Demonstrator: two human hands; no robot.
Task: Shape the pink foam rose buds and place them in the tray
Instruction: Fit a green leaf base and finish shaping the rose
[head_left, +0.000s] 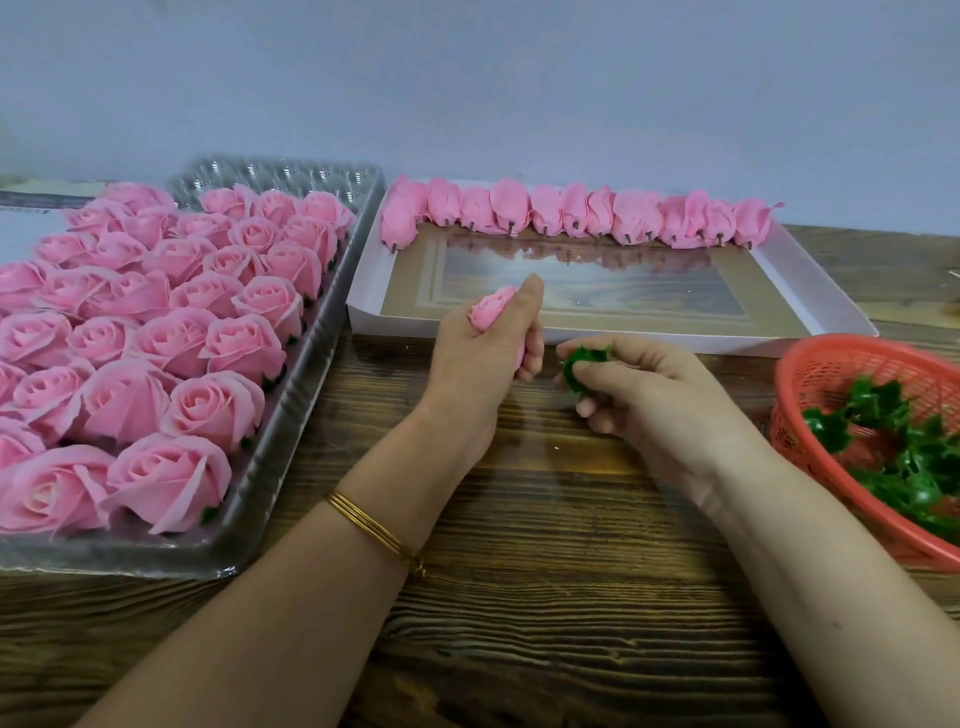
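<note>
Pink foam rose bud (491, 310) sat squeezed in the left hand (478, 358), fist curled round it, petals showing above the thumb, likely to compress its shape. Right hand (649, 389), close beside, pinched a green plastic calyx (583, 362). Beyond, the white shallow tray (613, 328) held 1 row of shaped pink buds (571, 215) along its far wall.

Small craft assembly workshop
Dark wood-grain worktop (545, 571) holds batch stock: clear plastic tray (291, 441) full of pink foam roses (171, 343), white cardboard tray (395, 325) with a row of pink foam buds (571, 210), red plastic mesh basket (852, 345) of green plastic leaves (883, 452)
</note>
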